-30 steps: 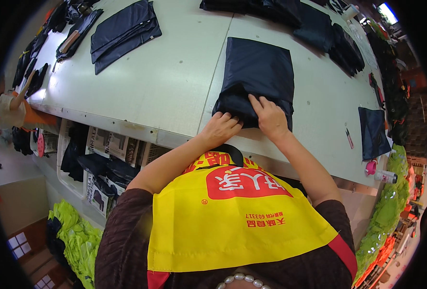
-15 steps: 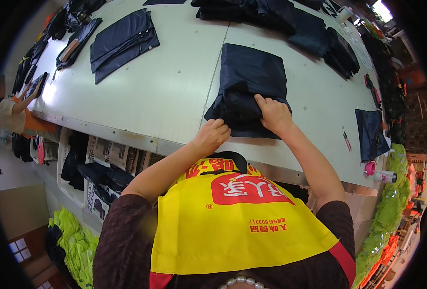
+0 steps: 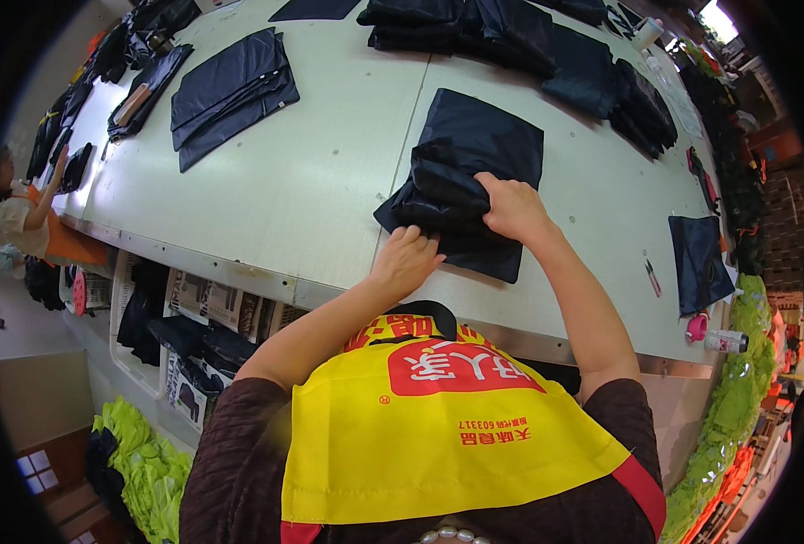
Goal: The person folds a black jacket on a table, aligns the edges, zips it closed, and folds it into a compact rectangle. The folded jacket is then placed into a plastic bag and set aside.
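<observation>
A dark navy folded cloth piece point(image 3: 485, 136), smooth and slightly shiny, lies on the white table in front of me. Its near half is bunched up into a raised fold, with a flat layer showing beneath. My right hand point(image 3: 515, 211) pinches the right end of that fold, thumb toward the middle. At the near left edge of the cloth, my left hand point(image 3: 406, 261) has its fingers bent and closed on the fabric. The fingertips of my left hand are partly hidden by the folds.
Stacks of dark folded cloth point(image 3: 234, 91) lie at the far left, and more dark bundles point(image 3: 502, 36) along the back. To the right are a small pen-like tool point(image 3: 653, 277), a dark pouch point(image 3: 699, 263) and a pink-capped bottle point(image 3: 724, 341). Another person point(image 3: 35, 218) works at far left.
The cloth's near part has been lifted and bunched further away from me, baring the layer below. My left hand has shifted slightly, still at the near left edge.
</observation>
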Available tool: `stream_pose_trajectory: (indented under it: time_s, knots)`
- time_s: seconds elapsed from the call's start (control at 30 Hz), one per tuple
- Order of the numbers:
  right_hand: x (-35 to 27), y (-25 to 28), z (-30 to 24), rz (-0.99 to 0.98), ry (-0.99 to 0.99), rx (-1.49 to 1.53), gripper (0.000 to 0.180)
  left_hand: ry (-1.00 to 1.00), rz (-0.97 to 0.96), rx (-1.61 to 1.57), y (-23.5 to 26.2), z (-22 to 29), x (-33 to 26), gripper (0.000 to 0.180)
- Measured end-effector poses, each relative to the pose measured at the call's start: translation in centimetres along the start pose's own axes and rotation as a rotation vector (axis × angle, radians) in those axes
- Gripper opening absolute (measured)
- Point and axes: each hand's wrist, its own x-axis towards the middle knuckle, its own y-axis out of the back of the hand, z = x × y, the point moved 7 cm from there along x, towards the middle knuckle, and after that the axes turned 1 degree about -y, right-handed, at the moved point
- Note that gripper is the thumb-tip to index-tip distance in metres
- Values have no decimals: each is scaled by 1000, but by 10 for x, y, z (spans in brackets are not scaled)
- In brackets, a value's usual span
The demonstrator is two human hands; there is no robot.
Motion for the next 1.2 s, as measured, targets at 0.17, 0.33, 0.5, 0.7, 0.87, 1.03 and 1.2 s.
stream_pose_trajectory:
  time_s: [0.17,0.33,0.5,0.7,0.87,1.03,1.2]
  knots:
    - [2,10,0,-23,-46,74,57,-42,-147,31,-42,-3,8,35]
    - [2,8,9,-19,-78,105,58,53,-191,10,-38,-5,15,48]
    - [-1,5,4,-47,-30,-20,52,163,-346,-52,-18,-14,28,35]
    - [-23,-7,-24,7,86,-153,74,143,-396,-121,15,-31,20,27]
    - [-15,21,-76,363,353,85,73,91,-291,-127,11,-41,13,24]
    - [-5,-52,-77,106,529,18,47,55,-299,-139,33,-52,13,19]
    - [-1,-69,-76,-141,584,-33,34,-193,-122,-146,67,-32,25,20]
